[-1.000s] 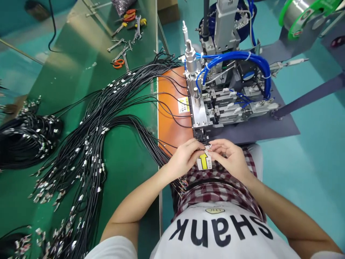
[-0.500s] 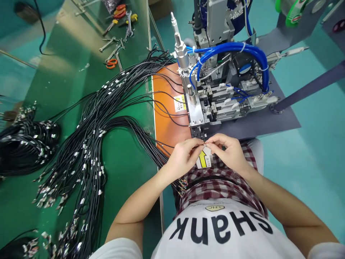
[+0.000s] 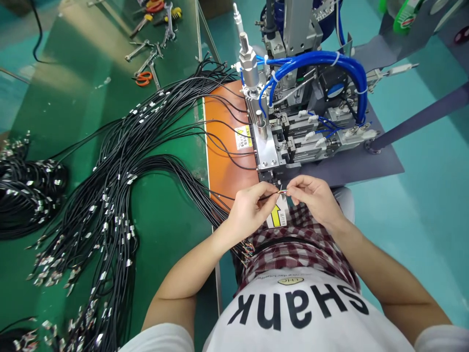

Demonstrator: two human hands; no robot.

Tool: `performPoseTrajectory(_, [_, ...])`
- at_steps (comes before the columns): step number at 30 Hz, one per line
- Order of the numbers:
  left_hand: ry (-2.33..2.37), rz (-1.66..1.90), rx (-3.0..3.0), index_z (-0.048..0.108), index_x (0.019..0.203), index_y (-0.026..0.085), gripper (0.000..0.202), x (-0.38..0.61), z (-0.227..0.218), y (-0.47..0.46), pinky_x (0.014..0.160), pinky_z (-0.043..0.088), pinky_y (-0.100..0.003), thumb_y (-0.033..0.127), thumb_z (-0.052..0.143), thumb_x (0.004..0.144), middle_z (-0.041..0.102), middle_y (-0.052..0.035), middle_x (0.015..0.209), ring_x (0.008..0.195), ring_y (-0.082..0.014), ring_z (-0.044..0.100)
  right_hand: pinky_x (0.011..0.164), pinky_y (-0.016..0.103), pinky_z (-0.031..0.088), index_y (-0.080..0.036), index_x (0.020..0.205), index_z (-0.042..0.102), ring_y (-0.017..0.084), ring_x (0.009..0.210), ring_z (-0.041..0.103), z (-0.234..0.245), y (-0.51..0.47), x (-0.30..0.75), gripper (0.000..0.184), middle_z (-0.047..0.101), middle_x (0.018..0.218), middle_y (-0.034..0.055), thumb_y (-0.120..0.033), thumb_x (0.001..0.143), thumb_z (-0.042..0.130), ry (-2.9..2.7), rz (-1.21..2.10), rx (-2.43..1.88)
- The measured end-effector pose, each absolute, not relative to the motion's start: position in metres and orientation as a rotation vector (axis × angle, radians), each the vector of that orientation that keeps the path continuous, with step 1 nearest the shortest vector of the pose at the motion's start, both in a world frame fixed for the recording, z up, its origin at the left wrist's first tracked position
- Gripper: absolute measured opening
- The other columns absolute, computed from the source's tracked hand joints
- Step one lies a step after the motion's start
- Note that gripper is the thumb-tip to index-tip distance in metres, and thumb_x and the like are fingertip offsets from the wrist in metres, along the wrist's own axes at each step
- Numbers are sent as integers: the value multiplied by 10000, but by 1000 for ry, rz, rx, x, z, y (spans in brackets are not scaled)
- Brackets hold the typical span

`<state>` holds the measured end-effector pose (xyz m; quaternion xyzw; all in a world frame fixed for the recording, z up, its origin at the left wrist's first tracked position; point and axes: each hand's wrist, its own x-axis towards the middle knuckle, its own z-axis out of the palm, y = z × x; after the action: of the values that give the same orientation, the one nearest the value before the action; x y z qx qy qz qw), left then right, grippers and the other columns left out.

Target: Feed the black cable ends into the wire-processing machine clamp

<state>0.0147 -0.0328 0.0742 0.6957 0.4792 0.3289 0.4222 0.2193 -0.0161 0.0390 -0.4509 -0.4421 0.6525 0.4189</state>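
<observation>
My left hand (image 3: 252,206) pinches the end of a black cable, whose thin coloured wires (image 3: 282,192) stick out past the fingertips. On the other side, my right hand (image 3: 313,199) has thumb and fingers closed at the tips of those wires. Both hands are just in front of the metal machine (image 3: 266,154), above a plate with a yellow arrow label (image 3: 276,215). Several black cables run over the orange plate (image 3: 223,161) into the machine's side. A thick bundle of black cables (image 3: 176,168) hangs over the table edge beside my left forearm, its stripped coloured ends (image 3: 247,248) near my lap.
The green table (image 3: 168,234) at left carries spread cables (image 3: 106,195) with white tags and a coiled bundle (image 3: 36,195). Wrenches (image 3: 168,27) and orange-handled scissors (image 3: 144,78) lie at its far end. Blue air hoses (image 3: 322,58) arch over the machine; a grey post (image 3: 421,117) stands right.
My right hand has drawn slightly away to the right from my left, and the coloured wires now show between them. The whole view has shifted slightly.
</observation>
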Motion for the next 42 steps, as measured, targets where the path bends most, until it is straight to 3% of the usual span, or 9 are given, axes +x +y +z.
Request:
performPoseTrajectory(12, [1113, 909, 1420, 632, 997, 168, 158, 16, 67, -35, 631, 554, -224, 307, 665, 928, 659, -26, 834, 674, -99, 624, 577, 265, 519, -202, 861, 699, 113, 572, 590, 39, -29, 206, 244, 675, 716, -5, -432, 830, 771, -1180, 1543, -1161])
performPoseTrajectory(17, [982, 938, 1099, 642, 980, 164, 240, 18, 69, -30, 530, 526, -219, 384, 698, 906, 635, 1, 756, 550, -79, 593, 576, 269, 489, -205, 847, 676, 125, 601, 580, 41, -30, 204, 228, 645, 711, -1, -425, 870, 726, -1288, 1473, -1135])
performPoseTrajectory(22, [1016, 967, 991, 666, 916, 145, 249, 20, 67, -28, 556, 526, -202, 352, 781, 840, 657, 2, 662, 560, -82, 610, 584, 276, 455, -203, 838, 676, 135, 652, 584, 39, -34, 197, 191, 673, 786, 23, -384, 900, 688, -1422, 1322, -1179])
performPoseTrajectory(29, [1033, 956, 982, 665, 891, 157, 242, 20, 65, -30, 516, 483, -199, 356, 787, 827, 612, 22, 620, 531, -71, 555, 623, 271, 517, -204, 860, 691, 126, 639, 597, 48, -17, 212, 226, 674, 761, 5, -420, 847, 757, -1263, 1559, -1129])
performPoseTrajectory(42, [1013, 968, 943, 652, 864, 132, 230, 21, 71, -28, 515, 434, -189, 319, 778, 822, 595, 29, 621, 506, -54, 516, 597, 239, 498, -191, 883, 715, 96, 600, 576, 39, -14, 210, 176, 670, 770, -2, -348, 841, 782, -1212, 1692, -1029])
